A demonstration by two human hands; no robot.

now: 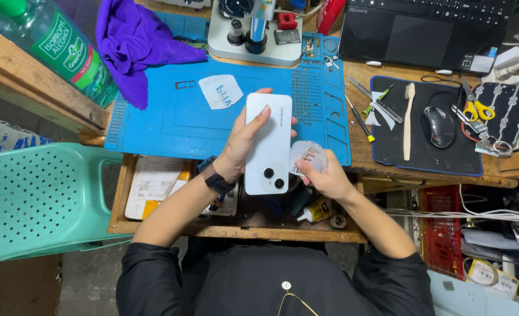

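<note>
Closest to the person is an open wooden drawer (236, 225) with papers and a small yellow glue bottle (313, 212) inside. Just above the drawer, the left hand (242, 143), with a black watch on the wrist, wraps around a white flat phone (268, 143). The phone is back side up, and two round black camera eyes sit at its near end. The thumb lies on the back and the fingers curl under the far edge. The right hand (323, 175) pinches a thin clear plastic film sheet (307, 157) just beside the phone's right edge. To do this well, I think the left hand should hold the phone flat and steady, and the right hand should touch the film only at its rim so it stays clean and smooth. The phone hangs over the near edge of a blue rubber work mat (183, 117) on the wooden desk. On the mat lies a small white sticker piece (220, 90), close to the phone, so it could get in the way. Farther right are thin metal tools (369, 104), a pale toothbrush (408, 120) and a black computer mouse (439, 126) on a dark pad. At the back stand a white microscope base (253, 44), a crumpled purple cloth (136, 44), a clear green-labelled liquid bottle (54, 44) and a black laptop (426, 29). A green plastic chair (37, 199) sits at the left.
</note>
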